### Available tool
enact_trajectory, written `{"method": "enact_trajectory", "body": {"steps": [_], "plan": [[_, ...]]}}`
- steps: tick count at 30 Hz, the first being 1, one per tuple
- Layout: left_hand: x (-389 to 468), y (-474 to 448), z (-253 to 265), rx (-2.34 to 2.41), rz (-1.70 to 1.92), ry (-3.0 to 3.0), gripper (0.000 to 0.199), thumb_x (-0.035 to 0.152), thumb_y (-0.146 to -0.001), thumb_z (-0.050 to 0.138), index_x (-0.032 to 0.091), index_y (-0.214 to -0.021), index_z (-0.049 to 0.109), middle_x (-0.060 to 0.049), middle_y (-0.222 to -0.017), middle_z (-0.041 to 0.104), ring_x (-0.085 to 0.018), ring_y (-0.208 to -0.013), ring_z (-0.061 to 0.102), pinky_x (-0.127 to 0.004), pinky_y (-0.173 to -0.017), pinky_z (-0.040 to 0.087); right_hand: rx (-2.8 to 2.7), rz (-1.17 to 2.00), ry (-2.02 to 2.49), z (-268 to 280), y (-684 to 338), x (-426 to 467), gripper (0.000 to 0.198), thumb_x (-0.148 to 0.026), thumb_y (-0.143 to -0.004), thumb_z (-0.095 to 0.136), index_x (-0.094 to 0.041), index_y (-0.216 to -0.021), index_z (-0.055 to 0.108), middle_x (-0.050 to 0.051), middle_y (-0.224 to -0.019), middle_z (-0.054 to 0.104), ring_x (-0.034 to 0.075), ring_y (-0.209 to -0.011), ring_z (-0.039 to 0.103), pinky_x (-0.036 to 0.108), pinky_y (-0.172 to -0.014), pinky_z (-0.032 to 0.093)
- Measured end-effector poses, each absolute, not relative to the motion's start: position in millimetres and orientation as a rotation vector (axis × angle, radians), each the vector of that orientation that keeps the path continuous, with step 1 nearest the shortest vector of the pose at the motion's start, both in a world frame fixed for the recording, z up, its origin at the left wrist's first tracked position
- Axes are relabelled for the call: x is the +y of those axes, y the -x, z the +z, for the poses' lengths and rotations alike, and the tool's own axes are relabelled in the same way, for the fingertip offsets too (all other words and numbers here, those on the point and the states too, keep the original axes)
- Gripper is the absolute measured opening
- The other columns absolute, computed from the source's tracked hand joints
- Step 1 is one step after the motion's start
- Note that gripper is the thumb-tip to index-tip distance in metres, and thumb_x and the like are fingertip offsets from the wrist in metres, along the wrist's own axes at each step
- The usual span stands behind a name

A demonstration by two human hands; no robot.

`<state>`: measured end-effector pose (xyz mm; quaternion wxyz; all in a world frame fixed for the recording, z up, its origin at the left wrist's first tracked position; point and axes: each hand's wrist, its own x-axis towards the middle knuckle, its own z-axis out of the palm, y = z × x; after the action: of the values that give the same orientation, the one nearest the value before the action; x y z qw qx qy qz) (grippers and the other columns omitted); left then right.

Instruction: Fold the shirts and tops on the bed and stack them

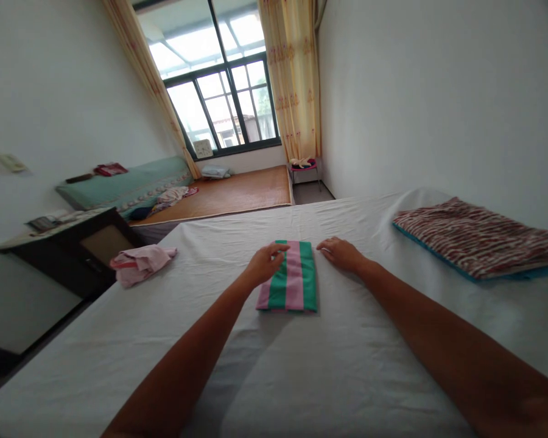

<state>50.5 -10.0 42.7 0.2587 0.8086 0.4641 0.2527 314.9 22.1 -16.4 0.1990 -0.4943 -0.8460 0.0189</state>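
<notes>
- Standing at far left: a dark cabinet (84,249), beside the bed's white sheet (347,371).
- Left of centre: a pink cloth (144,266), loosely heaped near the sheet's edge, well apart from my 2 hands.
- Centre left: my left hand (265,264), above the striped cloth's upper left part; fingers half bent and parted, with nothing visibly gripped. Whether the fingertips press on the fabric I cannot tell.
- Centre: the striped cloth (295,283), green and pink, flat on the sheet between my 2 hands. It is already folded into a compact rectangle with fairly straight edges; I judge the shaping nearly or fully done, with at most some smoothing left.
- Centre right: my right hand (340,252), just beside the cloth's upper right corner; fingers loosely spread, palm down, holding nothing.
- Far right: a red-and-white patterned fabric (479,240) with a blue underside, laid flat, beyond my right hand's reach at present.
</notes>
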Motion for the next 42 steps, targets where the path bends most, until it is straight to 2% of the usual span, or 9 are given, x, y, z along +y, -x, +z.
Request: {"method": "enact_trajectory", "body": {"steps": [4, 7, 11, 15, 18, 27, 33, 37, 42], "plan": [[-13, -29, 4, 1.322, 0.564, -2.5, 0.05, 0.038, -0.09, 0.048, 0.013, -0.132, 0.055, -0.016, -0.141, 0.051, -0.028, -0.132, 0.045, -0.043, -0.113, 0.033, -2.39, 0.02, 1.132, -6, -269, 0, 0.036, -0.036, -0.098, 0.039, -0.022, -0.12, 0.064, 0.006, -0.122, 0.067, 0.021, -0.117, 0.055, 0.036, -0.102, 0.041], [-25, -26, -23, 1.357, 0.475, -2.569, 0.063, 0.046, -0.092, 0.042, 0.009, -0.143, 0.04, -0.017, -0.152, 0.034, -0.028, -0.142, 0.028, -0.045, -0.118, 0.022, -2.515, 0.022, 1.008, -12, -243, -13, 0.042, -0.04, -0.099, 0.036, -0.025, -0.132, 0.056, 0.004, -0.137, 0.057, 0.022, -0.132, 0.044, 0.04, -0.109, 0.034], [-35, -27, -30, 1.456, 0.514, -2.605, 0.064, 0.045, -0.093, 0.042, 0.009, -0.146, 0.036, -0.018, -0.155, 0.028, -0.029, -0.145, 0.021, -0.046, -0.118, 0.02, -2.545, 0.047, 1.098, -32, -245, -8, 0.047, -0.042, -0.1, 0.03, -0.026, -0.14, 0.048, 0.002, -0.146, 0.047, 0.022, -0.138, 0.036, 0.042, -0.114, 0.029], [-46, -29, -19, 1.096, 0.545, -2.832, 0.051, 0.038, -0.096, 0.04, 0.019, -0.144, 0.041, -0.01, -0.153, 0.035, -0.024, -0.144, 0.025, -0.042, -0.118, 0.021, -2.464, 0.058, 1.21, -48, -268, 12, 0.05, -0.045, -0.099, 0.031, -0.027, -0.144, 0.042, 0.003, -0.148, 0.045, 0.021, -0.137, 0.038, 0.043, -0.113, 0.032], [-54, -32, -14, 0.824, 0.469, -2.921, 0.047, 0.038, -0.098, 0.038, 0.027, -0.144, 0.041, -0.004, -0.151, 0.041, -0.021, -0.141, 0.032, -0.041, -0.117, 0.024, -2.386, 0.022, 1.205, -51, -276, 18, 0.048, -0.044, -0.098, 0.035, -0.024, -0.14, 0.049, 0.005, -0.142, 0.052, 0.023, -0.134, 0.044, 0.046, -0.112, 0.035], [-48, -29, -9, 0.427, 0.587, -2.752, 0.032, 0.024, -0.094, 0.046, 0.022, -0.118, 0.067, -0.004, -0.127, 0.064, -0.017, -0.124, 0.053, -0.029, -0.11, 0.037, -2.451, 0.195, 0.873, -33, -237, 7, 0.041, -0.036, -0.1, 0.032, -0.029, -0.128, 0.061, -0.001, -0.133, 0.061, 0.02, -0.133, 0.045, 0.045, -0.113, 0.035], [-50, -30, -11, 0.459, 0.618, -2.705, 0.03, 0.023, -0.092, 0.049, 0.022, -0.115, 0.069, -0.003, -0.125, 0.066, -0.02, -0.125, 0.051, -0.033, -0.111, 0.036, -2.391, 0.125, 1.039, -50, -246, 24, 0.042, -0.037, -0.099, 0.034, -0.027, -0.135, 0.055, 0.002, -0.141, 0.053, 0.02, -0.135, 0.042, 0.045, -0.115, 0.032], [-52, -31, -9, 0.473, 0.661, -2.699, 0.031, 0.021, -0.091, 0.049, 0.022, -0.115, 0.068, -0.004, -0.124, 0.066, -0.018, -0.122, 0.054, -0.031, -0.109, 0.038, -2.285, 0.002, 1.162, -52, -255, 21, 0.042, -0.036, -0.097, 0.038, -0.026, -0.135, 0.054, 0.005, -0.14, 0.054, 0.022, -0.131, 0.046, 0.047, -0.111, 0.035], [-36, -18, -13, 1.187, 0.89, -2.574, 0.036, 0.023, -0.091, 0.047, 0.022, -0.124, 0.062, -0.009, -0.135, 0.057, -0.023, -0.127, 0.049, -0.041, -0.111, 0.035, -2.291, -0.029, 1.047, -39, -249, 0, 0.035, -0.032, -0.094, 0.046, -0.024, -0.123, 0.063, 0.006, -0.127, 0.064, 0.024, -0.122, 0.053, 0.046, -0.106, 0.041]]}}
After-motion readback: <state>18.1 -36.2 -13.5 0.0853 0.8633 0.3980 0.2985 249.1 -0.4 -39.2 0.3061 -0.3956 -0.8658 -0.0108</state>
